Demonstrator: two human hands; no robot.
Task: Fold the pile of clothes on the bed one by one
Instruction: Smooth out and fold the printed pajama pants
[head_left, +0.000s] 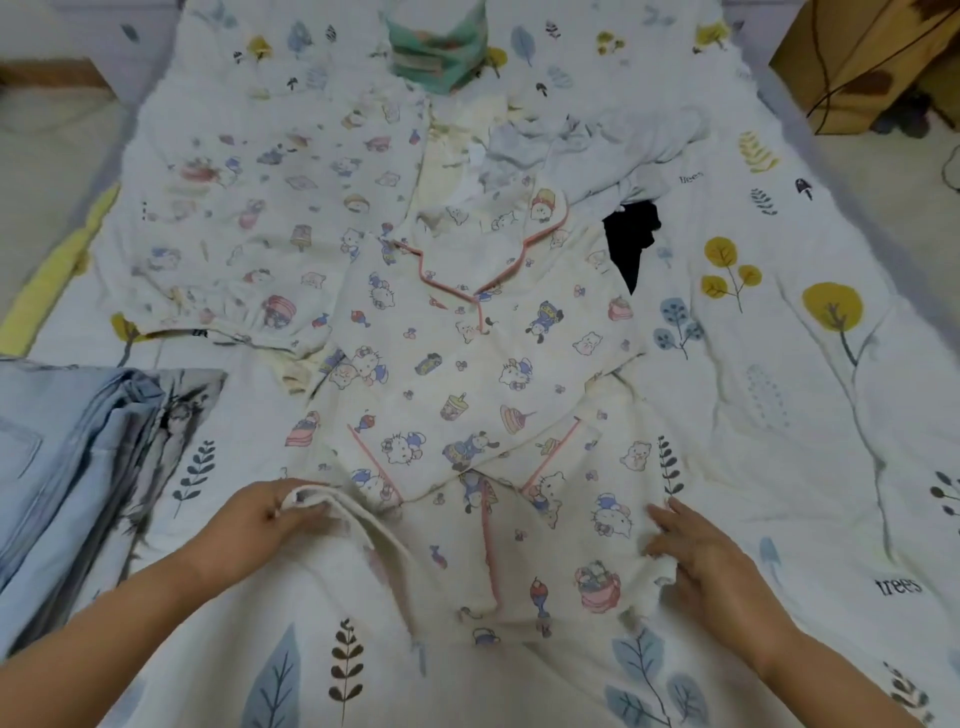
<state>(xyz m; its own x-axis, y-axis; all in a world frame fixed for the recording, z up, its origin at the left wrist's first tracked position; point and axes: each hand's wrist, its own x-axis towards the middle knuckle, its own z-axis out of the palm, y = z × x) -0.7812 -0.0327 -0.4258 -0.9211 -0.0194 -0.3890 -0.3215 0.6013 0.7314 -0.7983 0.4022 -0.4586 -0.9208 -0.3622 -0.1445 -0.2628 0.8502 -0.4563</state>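
A cartoon-print pyjama top (483, 395) with pink piping is spread, front up, on the middle of a leaf-patterned bedspread (810, 374). Its near left hem corner is pinched in the left hand (270, 512), fingers curled round a rolled fold of cloth that is lifted slightly off the bed. The near right hem corner is gripped by the right hand (698, 551), the fingers bent over bunched fabric at the edge of the top. Both forearms are seen reaching in from the near edge.

Matching print trousers (249, 223) are laid flat just beyond and to the left of the top, partly overlapped by its shoulder. A heap of pale clothes (587, 145) is seen at the far centre-right, with a black garment (631, 241) showing beneath its near side. A folded green piece (441, 57) is placed at the far centre. Folded blue bedding (88, 457) is stacked at the near left, well apart from the top.
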